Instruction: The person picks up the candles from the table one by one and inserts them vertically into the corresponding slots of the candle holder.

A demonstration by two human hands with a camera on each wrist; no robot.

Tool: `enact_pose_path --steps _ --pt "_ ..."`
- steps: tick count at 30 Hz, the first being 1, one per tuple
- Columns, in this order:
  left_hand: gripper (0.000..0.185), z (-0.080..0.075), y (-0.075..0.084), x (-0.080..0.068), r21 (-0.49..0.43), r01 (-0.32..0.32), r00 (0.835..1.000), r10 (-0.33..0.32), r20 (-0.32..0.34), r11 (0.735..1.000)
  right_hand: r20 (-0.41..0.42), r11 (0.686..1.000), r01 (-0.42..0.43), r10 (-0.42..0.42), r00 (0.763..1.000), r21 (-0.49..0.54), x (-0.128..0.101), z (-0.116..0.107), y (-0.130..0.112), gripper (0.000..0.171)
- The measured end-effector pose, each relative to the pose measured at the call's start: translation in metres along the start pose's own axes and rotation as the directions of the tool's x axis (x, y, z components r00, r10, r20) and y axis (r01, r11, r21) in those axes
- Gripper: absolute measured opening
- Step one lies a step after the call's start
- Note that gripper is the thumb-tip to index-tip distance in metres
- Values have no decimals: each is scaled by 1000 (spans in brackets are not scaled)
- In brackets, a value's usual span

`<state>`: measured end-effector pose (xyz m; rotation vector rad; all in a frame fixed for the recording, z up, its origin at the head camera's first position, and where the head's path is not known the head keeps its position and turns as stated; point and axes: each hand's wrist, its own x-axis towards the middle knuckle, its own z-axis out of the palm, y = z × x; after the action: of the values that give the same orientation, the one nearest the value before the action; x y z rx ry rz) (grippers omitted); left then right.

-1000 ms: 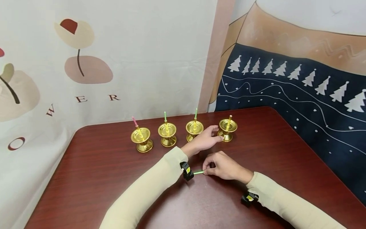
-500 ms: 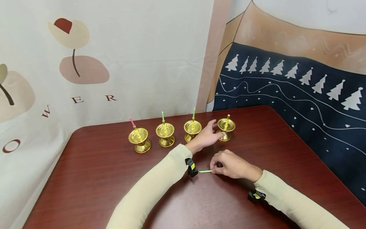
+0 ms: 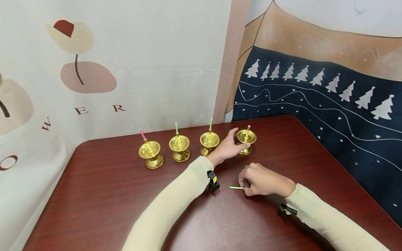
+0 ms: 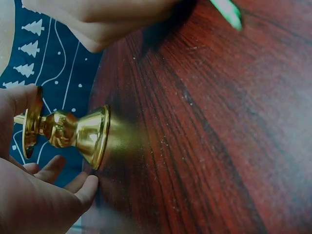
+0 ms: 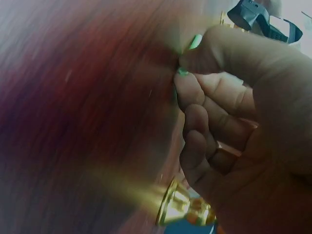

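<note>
My right hand (image 3: pixel 262 179) pinches a thin green candle (image 3: pixel 235 188) between thumb and fingertips, low over the table. One end of the candle points left, out of the fingers. My left hand (image 3: pixel 226 148) reaches to the rightmost brass candle holder (image 4: pixel 90 136), with the thumb across the front of its dish and the fingers spread behind. In the left wrist view the thumb meets the dish rim, while the other fingers lie beside the base, fairly straight. A short candle stub or socket tube (image 3: pixel 248 129) stands upright in that holder.
Left of it on the red-brown table (image 3: pixel 103 195) stand three more brass holders: one with a green candle (image 3: pixel 211 124), partly behind my left hand, another with a green candle (image 3: pixel 177 128), and one with a tilted pink candle (image 3: pixel 142 134). Printed curtains (image 3: pixel 166 69) hang behind.
My right hand has moved right, away from the left wrist, carrying the green candle. My left hand has closed in on the rightmost holder, its thumb now over the dish. The head view has shifted slightly.
</note>
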<state>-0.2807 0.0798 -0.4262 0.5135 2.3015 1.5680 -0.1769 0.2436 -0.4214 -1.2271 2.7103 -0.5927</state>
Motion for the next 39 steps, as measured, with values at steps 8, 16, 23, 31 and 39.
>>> enact_pose_path --steps 8,16,23,31,39 --pt "92 4 -6 6 4 -22 1000 22 21 1000 3 998 -58 58 998 11 -13 -18 15 28" --pt "85 2 -7 4 21 -32 999 31 32 999 -137 996 -84 82 987 -7 -9 -39 30 28" --pt "83 3 -6 -1 16 -20 1000 20 20 1000 -341 992 -110 124 932 59 1 -51 45 22" --pt "87 4 -9 -5 -54 -19 1000 20 9 998 -534 956 -156 269 802 248 19 -65 55 17" --pt "93 13 -54 28 -61 0 1000 0 0 998 -592 922 -194 366 718 334 38 -77 58 9"
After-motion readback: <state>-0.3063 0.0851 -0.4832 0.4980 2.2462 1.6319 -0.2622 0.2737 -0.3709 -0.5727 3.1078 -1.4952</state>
